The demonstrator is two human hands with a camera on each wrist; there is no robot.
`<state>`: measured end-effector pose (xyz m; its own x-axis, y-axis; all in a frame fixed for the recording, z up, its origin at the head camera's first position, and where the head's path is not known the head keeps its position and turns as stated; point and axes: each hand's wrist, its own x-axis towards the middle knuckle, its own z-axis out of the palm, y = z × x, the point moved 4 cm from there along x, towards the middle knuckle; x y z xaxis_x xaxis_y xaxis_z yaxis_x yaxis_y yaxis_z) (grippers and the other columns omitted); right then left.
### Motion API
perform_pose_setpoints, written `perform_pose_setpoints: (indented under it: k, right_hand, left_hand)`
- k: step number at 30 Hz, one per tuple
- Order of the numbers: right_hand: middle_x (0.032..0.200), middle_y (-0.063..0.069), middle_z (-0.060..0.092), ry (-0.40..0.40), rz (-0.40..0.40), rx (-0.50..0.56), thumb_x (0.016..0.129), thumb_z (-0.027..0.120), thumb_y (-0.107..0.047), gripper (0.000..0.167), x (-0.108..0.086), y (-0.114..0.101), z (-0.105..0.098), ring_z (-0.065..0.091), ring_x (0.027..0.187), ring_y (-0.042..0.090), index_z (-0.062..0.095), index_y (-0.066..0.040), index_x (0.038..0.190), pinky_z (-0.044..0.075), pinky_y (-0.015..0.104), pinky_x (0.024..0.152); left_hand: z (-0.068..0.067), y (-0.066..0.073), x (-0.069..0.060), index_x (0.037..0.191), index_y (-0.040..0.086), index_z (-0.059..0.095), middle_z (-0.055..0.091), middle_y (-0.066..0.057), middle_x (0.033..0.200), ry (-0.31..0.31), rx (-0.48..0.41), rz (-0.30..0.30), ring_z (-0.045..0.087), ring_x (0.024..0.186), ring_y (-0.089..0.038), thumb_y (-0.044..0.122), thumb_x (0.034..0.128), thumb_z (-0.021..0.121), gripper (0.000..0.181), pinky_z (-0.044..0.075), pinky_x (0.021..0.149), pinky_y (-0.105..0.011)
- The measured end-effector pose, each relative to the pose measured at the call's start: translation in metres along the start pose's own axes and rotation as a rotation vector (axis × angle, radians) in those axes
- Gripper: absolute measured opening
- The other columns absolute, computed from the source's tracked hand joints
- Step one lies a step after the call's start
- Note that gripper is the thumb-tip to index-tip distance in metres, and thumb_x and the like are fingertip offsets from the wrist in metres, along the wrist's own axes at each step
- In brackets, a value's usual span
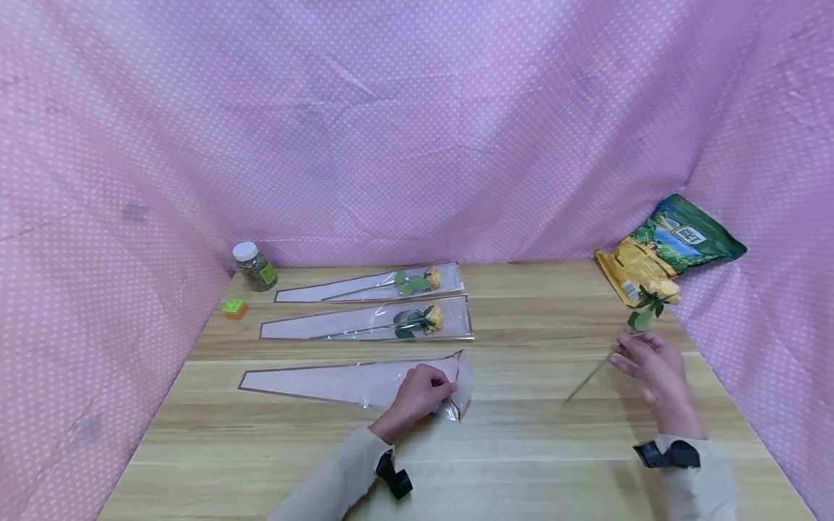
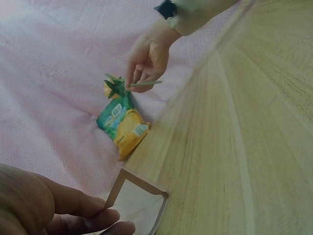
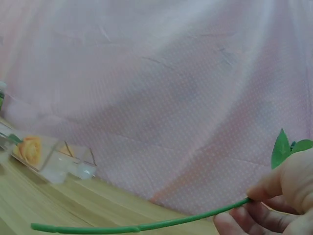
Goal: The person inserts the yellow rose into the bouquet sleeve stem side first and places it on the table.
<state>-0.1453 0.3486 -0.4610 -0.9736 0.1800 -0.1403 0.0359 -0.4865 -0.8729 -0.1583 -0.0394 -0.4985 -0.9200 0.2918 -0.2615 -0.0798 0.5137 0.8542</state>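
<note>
My left hand (image 1: 420, 394) pinches the open wide end of a flower sleeve (image 1: 326, 382) that lies nearest me on the table. In the left wrist view, thumb and fingers hold the brown-edged rim of this sleeve (image 2: 146, 188). Off to the right, my right hand (image 1: 654, 369) holds a yellow rose (image 1: 663, 291) by its stem, above the tabletop. The bloom points up and away, and the thin green stem (image 3: 186, 219) slants down to the left. Two more clear sleeves, one upper (image 1: 365, 284) and one middle (image 1: 365, 322), each contain a yellow rose.
A green and yellow bag (image 1: 677, 235) leans against the pink dotted cloth (image 1: 417, 130) at the back right. At the far left stand a white-capped jar (image 1: 256, 268) and a small green and orange block (image 1: 235, 309). Everything lies on a wood-grain table (image 1: 521, 434).
</note>
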Motion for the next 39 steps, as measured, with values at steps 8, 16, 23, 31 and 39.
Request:
perform_pose_setpoints:
  k: [8, 16, 23, 31, 39]
  right_hand:
    - [0.081, 0.003, 0.071, -0.021, -0.060, 0.197, 0.098, 0.049, 0.010, 0.023, -0.013, 0.016, 0.030, 0.072, 0.077, 0.015, 0.060, -0.010, 0.095, 0.062, 0.031, 0.071]
    - [0.081, 0.005, 0.070, 0.045, -0.077, 0.258, 0.097, 0.052, 0.009, 0.018, -0.025, 0.029, 0.053, 0.073, 0.077, 0.018, 0.058, -0.007, 0.095, 0.062, 0.035, 0.072]
    - [0.079, 0.004, 0.070, 0.131, -0.069, 0.245, 0.095, 0.057, 0.008, 0.018, -0.035, 0.043, 0.071, 0.073, 0.078, 0.018, 0.056, -0.010, 0.096, 0.062, 0.037, 0.072]
    - [0.085, 0.001, 0.068, 0.230, -0.054, 0.123, 0.095, 0.060, 0.003, 0.016, -0.038, 0.067, 0.090, 0.073, 0.080, 0.015, 0.051, -0.009, 0.101, 0.062, 0.035, 0.073]
    - [0.086, -0.002, 0.065, 0.276, -0.093, 0.022, 0.094, 0.063, 0.001, 0.022, -0.042, 0.082, 0.102, 0.072, 0.082, 0.013, 0.047, -0.006, 0.108, 0.062, 0.033, 0.071]
  left_hand:
    - [0.000, -0.001, 0.000, 0.074, 0.009, 0.074, 0.057, 0.002, 0.063, 0.004, 0.000, -0.003, 0.046, 0.054, -0.012, 0.018, 0.0936, 0.067, 0.022, 0.035, 0.049, -0.024]
    - [0.001, 0.000, 0.000, 0.075, 0.009, 0.074, 0.058, 0.002, 0.064, 0.006, -0.002, 0.000, 0.046, 0.054, -0.011, 0.018, 0.0936, 0.067, 0.022, 0.035, 0.049, -0.023]
    - [0.001, 0.001, 0.000, 0.074, 0.008, 0.074, 0.055, 0.004, 0.063, 0.008, -0.009, 0.020, 0.045, 0.056, -0.011, 0.016, 0.0930, 0.066, 0.022, 0.034, 0.051, -0.023]
    - [0.001, 0.003, -0.002, 0.075, 0.008, 0.074, 0.061, -0.001, 0.066, 0.008, -0.017, 0.008, 0.047, 0.057, -0.012, 0.017, 0.0931, 0.067, 0.021, 0.035, 0.052, -0.024]
    - [0.002, 0.002, -0.001, 0.076, 0.010, 0.075, 0.062, 0.001, 0.068, 0.015, 0.005, -0.001, 0.049, 0.061, -0.014, 0.018, 0.0932, 0.067, 0.020, 0.036, 0.054, -0.024]
